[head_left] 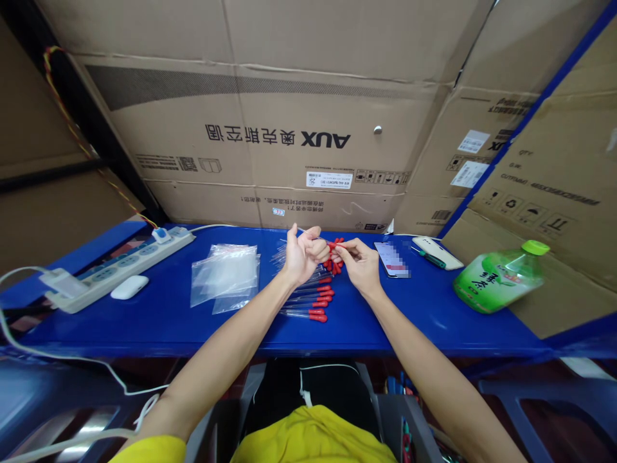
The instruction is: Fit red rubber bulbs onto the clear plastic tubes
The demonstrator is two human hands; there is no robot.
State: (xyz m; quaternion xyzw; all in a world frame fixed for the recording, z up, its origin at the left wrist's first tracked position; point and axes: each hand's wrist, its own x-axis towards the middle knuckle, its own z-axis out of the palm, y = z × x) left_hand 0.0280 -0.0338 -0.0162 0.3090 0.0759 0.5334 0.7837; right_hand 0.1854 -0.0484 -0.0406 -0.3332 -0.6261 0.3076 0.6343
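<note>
Both my hands are raised over the middle of the blue shelf point(409, 315). My left hand point(299, 254) is closed around a bundle of clear droppers with red bulbs point(336, 257). My right hand point(359, 262) pinches the red bulb end of the same bundle. Below them several more red-bulbed droppers point(313, 302) lie in a row on the shelf. A pile of clear plastic bags point(225, 275) lies to the left of my left hand.
A white power strip point(123, 267) and a white earbud case point(129, 287) sit at the left. A phone point(391, 258), a white object with a green screwdriver point(436, 254) and a green tea bottle point(501, 275) lie on the right. Cardboard boxes point(270, 128) wall the back.
</note>
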